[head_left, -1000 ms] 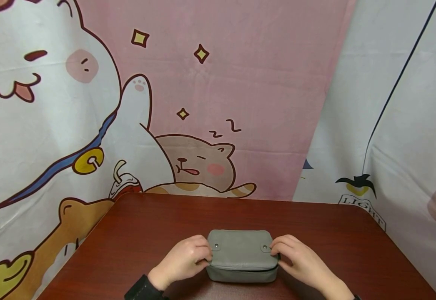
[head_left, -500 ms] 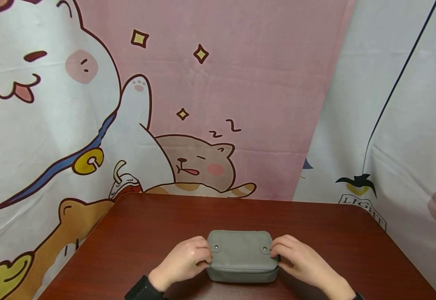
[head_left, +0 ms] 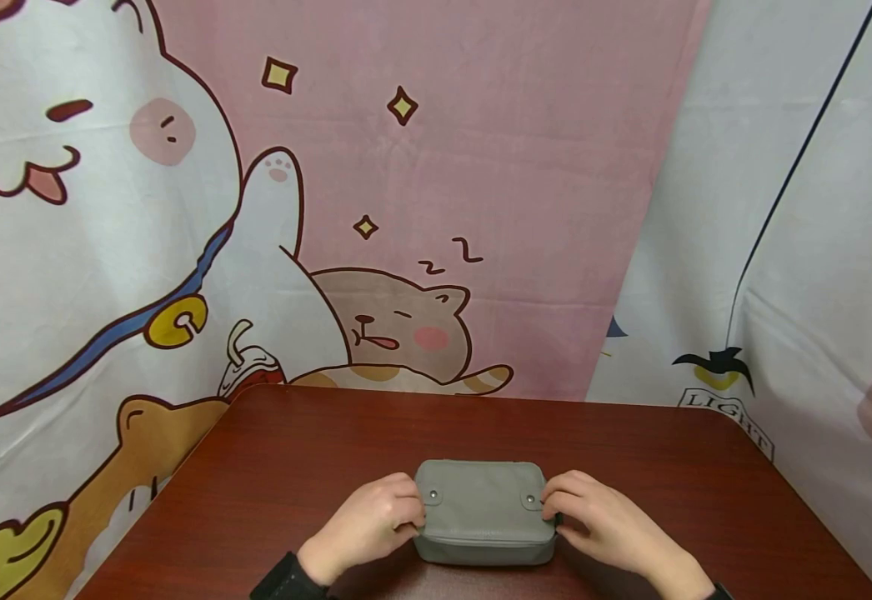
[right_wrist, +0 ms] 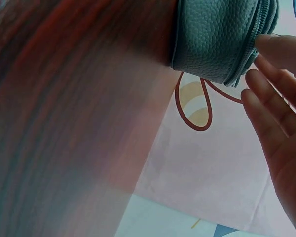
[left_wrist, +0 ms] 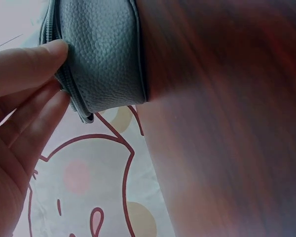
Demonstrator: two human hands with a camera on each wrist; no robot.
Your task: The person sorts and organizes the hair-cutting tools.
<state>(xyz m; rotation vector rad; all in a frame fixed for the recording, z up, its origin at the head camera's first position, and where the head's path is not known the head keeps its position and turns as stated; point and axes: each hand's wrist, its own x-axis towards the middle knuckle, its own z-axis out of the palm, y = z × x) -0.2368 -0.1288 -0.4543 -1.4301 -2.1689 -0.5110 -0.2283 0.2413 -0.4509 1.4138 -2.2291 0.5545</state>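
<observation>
A grey-green zippered pouch (head_left: 484, 504) of pebbled leather sits on the table, its lid lying flat over the body. Two round metal studs show on the lid's tabs. At its left end, my left hand (head_left: 376, 517) pinches the lid's edge, with the thumb (left_wrist: 56, 52) at the zipper and fingertips on the far side of the edge. My right hand (head_left: 604, 521) pinches the opposite end the same way, its thumb (right_wrist: 271, 47) against the zipper teeth (right_wrist: 259, 22). What is inside the pouch is hidden.
The reddish-brown wooden table (head_left: 316, 433) extends around the pouch, with its far edge close behind. Beyond it hangs a printed cloth (head_left: 541, 208) with cartoon animals on pink and white.
The dark gap under the lid's front right edge has narrowed, and the lid now sits down on the body. Both hands have stayed almost in place.
</observation>
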